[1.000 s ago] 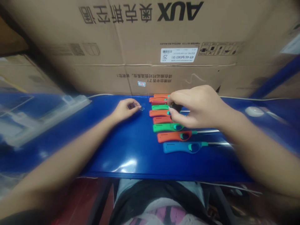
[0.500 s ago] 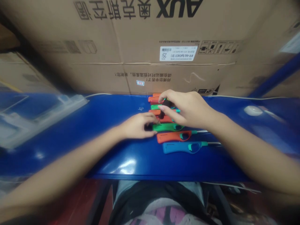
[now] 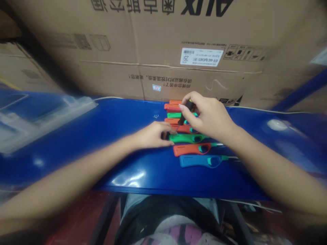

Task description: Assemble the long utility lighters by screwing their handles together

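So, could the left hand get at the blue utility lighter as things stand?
Probably yes: the left hand is at the handle end of the nearer green lighter, only an orange lighter lies between that and the blue utility lighter, and nothing covers its handle.

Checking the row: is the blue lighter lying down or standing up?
Lying down: the blue lighter rests along the blue tabletop, its metal tube pointing to the right.

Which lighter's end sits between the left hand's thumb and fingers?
The green lighter, third from the row's near end, just beyond an orange one; the other green one lies farther back.
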Demonstrator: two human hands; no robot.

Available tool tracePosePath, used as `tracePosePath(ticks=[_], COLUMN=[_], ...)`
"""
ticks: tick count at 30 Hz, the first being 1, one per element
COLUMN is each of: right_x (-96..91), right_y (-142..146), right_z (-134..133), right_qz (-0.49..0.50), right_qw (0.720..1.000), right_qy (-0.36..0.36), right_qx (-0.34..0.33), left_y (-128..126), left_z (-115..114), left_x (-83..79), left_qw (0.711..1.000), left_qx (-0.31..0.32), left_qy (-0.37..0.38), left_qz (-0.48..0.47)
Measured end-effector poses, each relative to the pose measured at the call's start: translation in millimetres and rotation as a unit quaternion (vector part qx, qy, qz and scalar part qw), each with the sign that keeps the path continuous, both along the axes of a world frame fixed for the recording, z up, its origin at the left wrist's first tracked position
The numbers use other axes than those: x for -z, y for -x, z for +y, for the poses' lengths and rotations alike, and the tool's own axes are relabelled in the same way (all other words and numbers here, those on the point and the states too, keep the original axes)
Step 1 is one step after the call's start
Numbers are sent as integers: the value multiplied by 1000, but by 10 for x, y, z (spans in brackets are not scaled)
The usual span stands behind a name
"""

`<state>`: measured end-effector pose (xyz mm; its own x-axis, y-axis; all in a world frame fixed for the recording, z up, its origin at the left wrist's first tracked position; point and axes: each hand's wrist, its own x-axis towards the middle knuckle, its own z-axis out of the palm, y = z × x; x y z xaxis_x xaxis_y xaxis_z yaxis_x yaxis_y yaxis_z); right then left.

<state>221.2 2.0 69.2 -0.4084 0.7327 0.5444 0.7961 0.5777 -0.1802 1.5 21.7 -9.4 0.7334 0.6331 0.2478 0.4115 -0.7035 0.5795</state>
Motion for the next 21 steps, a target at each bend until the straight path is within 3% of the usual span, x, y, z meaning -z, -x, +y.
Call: tracePosePath(ticks=[7,10,17,21], right_x=[26,30,-178,-307], right_y=[73,80,226,434], right_z=[90,130,92,73], right_qz=[73,71,-61,-122], right_qw=[995,995,998,990], right_qy=[43,44,-17,42], right_qx=[60,54,11,-48], left_y=[-21,-24,-36,-16], left_z=[-16,-19,-13,-14], left_x=[24,26,18,17], left_qw=[1000,1000,1000,999], left_qx=[-3,2,14,21], left_qy=[18,15,10,28], left_qz=[-13,-15,-14,-26])
